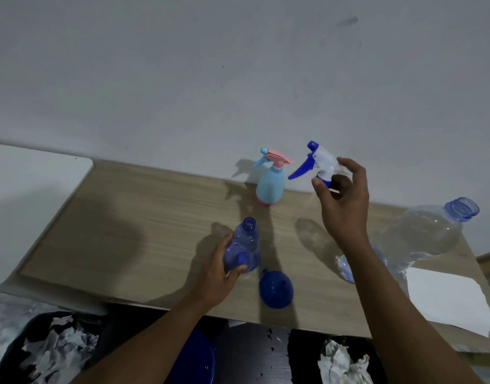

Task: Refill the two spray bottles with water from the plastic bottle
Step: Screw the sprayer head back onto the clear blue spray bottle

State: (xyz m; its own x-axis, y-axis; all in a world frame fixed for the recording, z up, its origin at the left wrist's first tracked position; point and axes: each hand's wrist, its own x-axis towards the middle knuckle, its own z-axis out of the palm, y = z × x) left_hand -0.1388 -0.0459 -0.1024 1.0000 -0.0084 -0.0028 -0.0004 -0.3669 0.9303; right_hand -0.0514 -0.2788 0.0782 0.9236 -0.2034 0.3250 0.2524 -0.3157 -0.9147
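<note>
We begin with the desk (127, 231), a pale wooden top pushed against the wall, where everything for the refill is set within arm's reach. At its right end is the plastic bottle (421, 236), clear with a blue neck and its cap already off, so it is ready to pour. It seems to stand upright, and we cannot tell how much water it holds. A white sheet of paper (446, 297) lies just in front of it.

At the back, near the wall, the light blue spray bottle (270, 187) stands upright with its pink sprayer on. We judge it is parked out of the way, waiting its turn.

Closer to us stands the blue spray bottle (243, 245), its neck open. Our left hand (218, 273) is wrapped round its lower body, thumb across the front, likely to steady it for filling.

Just beside it, near the desk's front edge, lies the blue funnel (275, 289), well placed to go into that open neck.

Smallest is the white and blue trigger head (318, 162), lifted clear of the desk. Our right hand (343, 200) pinches it by the collar with fingertips and thumb, well apart from its bottle. We think it needs setting down before that hand can take the funnel.
</note>
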